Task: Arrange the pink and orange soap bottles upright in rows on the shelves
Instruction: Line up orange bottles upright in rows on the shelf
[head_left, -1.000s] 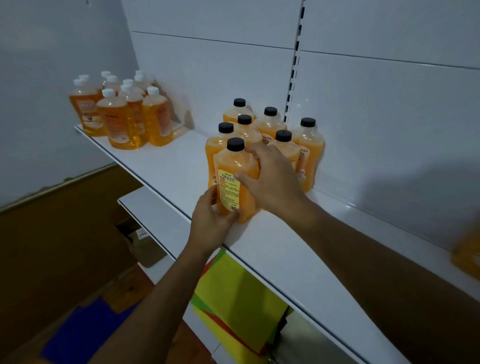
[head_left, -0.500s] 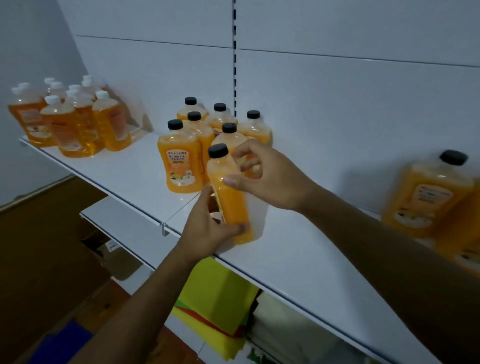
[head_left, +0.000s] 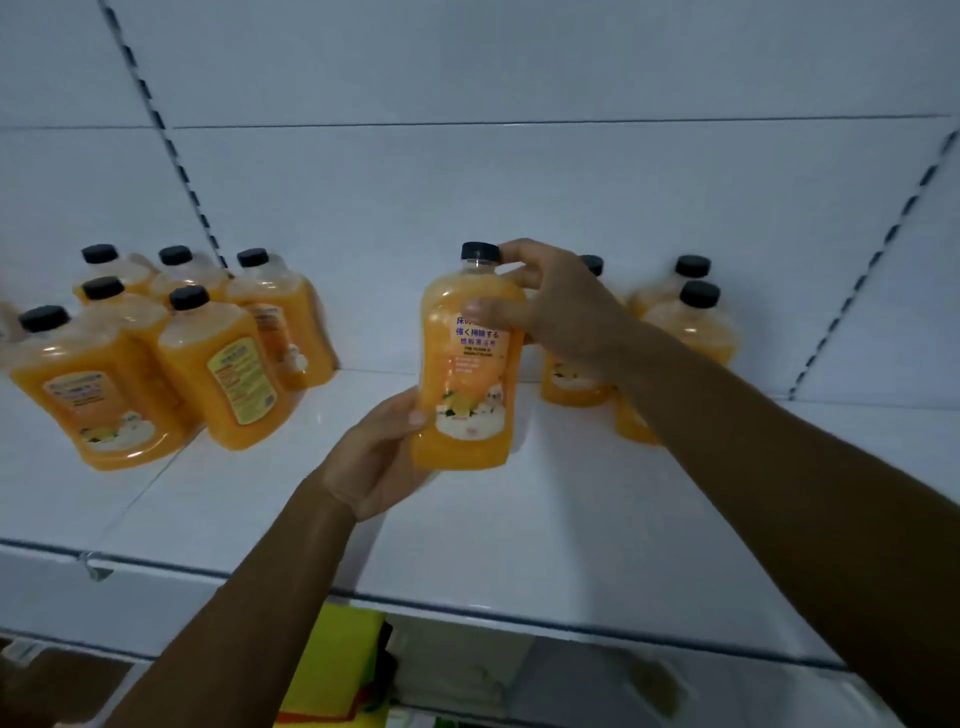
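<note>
Gripping the orange bottle above the shelf, the left hand cupped its base while the right hand clasped its shoulder, fingers curled. A careless swing risked toppling the right cluster close behind. Bare shelf lay between the groups, its front edge well clear.

the bottle gripped between both hands carries a front label with purple japanese print; the line "強く掃除する" reads clearly, the lines above and below it blur. left of the grip, a bottle's yellow back label is too small to read.
</note>
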